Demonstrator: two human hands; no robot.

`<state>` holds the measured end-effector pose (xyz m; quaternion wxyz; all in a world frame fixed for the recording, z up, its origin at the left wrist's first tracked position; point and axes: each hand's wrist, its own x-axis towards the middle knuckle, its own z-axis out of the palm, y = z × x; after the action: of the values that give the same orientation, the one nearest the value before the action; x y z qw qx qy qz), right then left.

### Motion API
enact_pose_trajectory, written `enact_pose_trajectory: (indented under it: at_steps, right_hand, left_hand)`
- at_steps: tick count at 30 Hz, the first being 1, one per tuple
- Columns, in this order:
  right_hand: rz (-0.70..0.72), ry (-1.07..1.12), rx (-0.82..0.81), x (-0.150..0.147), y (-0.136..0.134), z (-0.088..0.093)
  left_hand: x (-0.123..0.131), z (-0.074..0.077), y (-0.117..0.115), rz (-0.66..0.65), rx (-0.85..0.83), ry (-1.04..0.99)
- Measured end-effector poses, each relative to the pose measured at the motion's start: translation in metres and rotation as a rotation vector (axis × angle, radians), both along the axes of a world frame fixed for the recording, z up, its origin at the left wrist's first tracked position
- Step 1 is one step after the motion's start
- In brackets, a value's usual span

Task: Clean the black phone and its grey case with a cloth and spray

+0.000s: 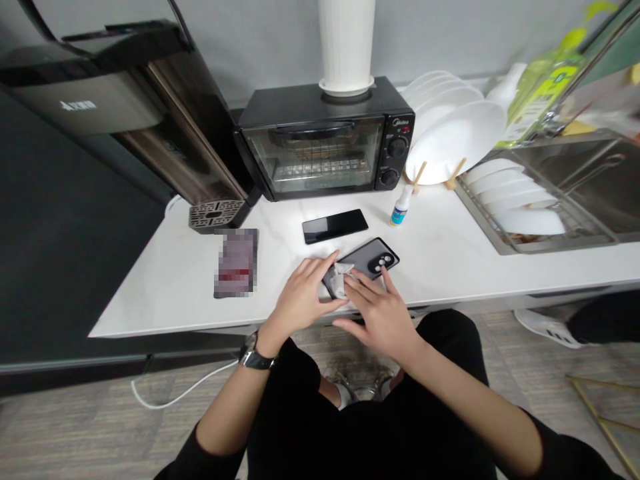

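A phone in a clear case with dark edges (369, 254) lies back up near the counter's front edge, its round camera block at the right end. My left hand (301, 293) grips its left end, thumb and fingers on opposite edges. Under the fingers of my right hand (383, 317) a crumpled white wipe (341, 279) is pressed against the phone's back. Behind it rests a second phone (335, 227), black screen up. A small white spray bottle with a blue label (399, 208) stands to the right.
On the white counter (165, 300), a blurred-out flat item (237, 263) lies left. A water dispenser (200, 153) and toaster oven (320, 157) stand behind. To the right are racked white plates (447, 143) and a sink (590, 180) with bowls. Another person's shoe (545, 328) shows at right.
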<state>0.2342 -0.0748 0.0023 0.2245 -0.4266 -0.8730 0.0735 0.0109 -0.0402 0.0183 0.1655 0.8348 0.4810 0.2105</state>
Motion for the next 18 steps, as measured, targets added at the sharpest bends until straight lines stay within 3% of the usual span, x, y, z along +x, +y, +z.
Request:
enact_pose_trajectory:
  at_steps: [4, 7, 12, 15, 18]
  right_hand:
    - [-0.219, -0.087, 0.121, 0.033, 0.018, -0.004]
    - [-0.279, -0.092, 0.156, 0.039, 0.033, -0.005]
    - [-0.315, 0.001, 0.120, -0.007, 0.037, -0.002]
    - [-0.191, 0.071, 0.059, -0.044, 0.017, 0.001]
    - [-0.054, 0.130, -0.001, -0.057, -0.003, 0.002]
  left_hand:
    - [0.001, 0.001, 0.001, -0.001, 0.013, -0.004]
    - [0.002, 0.001, 0.003, -0.008, 0.015, -0.005]
    - [0.001, 0.000, 0.006, -0.022, 0.015, -0.022]
    - [-0.001, -0.002, 0.009, -0.035, 0.017, -0.018]
    - [-0.002, -0.002, 0.009, -0.016, 0.008, 0.003]
